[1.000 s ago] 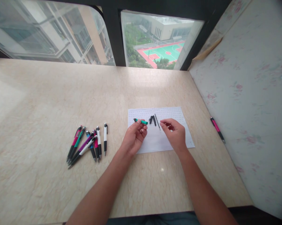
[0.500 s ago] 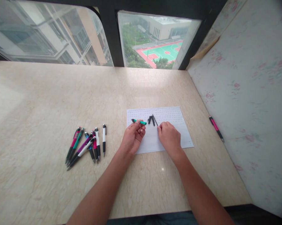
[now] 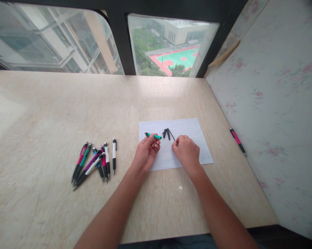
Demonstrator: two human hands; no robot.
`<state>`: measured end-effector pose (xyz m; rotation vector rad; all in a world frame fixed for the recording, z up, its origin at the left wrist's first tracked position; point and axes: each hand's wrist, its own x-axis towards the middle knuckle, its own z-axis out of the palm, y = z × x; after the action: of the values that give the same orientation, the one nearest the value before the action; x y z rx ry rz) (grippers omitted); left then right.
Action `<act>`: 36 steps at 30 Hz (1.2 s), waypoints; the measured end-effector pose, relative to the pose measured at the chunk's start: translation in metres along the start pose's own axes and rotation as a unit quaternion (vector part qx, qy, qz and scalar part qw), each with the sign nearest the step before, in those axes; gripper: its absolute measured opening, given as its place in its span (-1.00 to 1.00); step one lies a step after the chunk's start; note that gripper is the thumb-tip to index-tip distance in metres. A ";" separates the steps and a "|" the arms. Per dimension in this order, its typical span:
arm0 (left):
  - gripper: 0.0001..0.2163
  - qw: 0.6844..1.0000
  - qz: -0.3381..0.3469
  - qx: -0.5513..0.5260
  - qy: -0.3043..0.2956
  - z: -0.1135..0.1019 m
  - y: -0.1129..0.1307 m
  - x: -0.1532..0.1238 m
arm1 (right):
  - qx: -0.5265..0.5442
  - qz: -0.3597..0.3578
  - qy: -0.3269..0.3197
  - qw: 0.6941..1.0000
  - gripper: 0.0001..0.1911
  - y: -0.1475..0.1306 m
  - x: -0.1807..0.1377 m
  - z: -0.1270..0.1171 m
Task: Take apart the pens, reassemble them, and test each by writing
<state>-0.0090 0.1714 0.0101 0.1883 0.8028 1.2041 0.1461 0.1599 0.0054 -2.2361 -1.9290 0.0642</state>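
Between the thumb and fingers of my left hand (image 3: 147, 149) is a green pen barrel (image 3: 155, 136), its black clip end pointing left. My right hand (image 3: 186, 149) is closed, its fingertips pinching the lower end of a thin black pen refill (image 3: 171, 134). Just left of that refill, a black pen grip (image 3: 168, 134) and a shorter black pen part (image 3: 164, 133) lie on a sheet of lined paper (image 3: 197, 152) with writing on it. Both hands rest over the paper, apart from each other.
To the left lies a loose pile of several click pens (image 3: 90, 166) in pink, green, purple, blue and white. A white pen (image 3: 114, 155) is beside it. One pink pen (image 3: 238, 141) lies along the papered wall (image 3: 280, 114). Windows (image 3: 171, 45) stand behind the marble-patterned surface (image 3: 67, 103).
My right fingertips have shifted slightly left, and the refill's upper end has dropped a little toward the black grip. My left hand keeps the green barrel almost still.
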 end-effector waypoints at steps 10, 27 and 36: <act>-0.85 1.000 0.000 -0.020 -0.006 -0.003 0.006 0.001 | 0.285 -0.047 0.034 0.957 -0.82 0.019 0.009 0.001; -0.82 0.992 0.113 0.043 0.034 -0.012 0.023 0.008 | 0.480 -0.114 0.029 0.870 -0.88 0.009 0.002 -0.012; -0.81 0.990 0.122 0.065 0.040 -0.011 0.023 0.007 | 0.461 -0.124 0.045 0.878 -0.88 0.009 0.002 -0.013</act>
<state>-0.0326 0.1826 0.0110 0.3541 0.9496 1.3978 0.1577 0.1593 0.0164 -1.3249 -1.5987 0.6708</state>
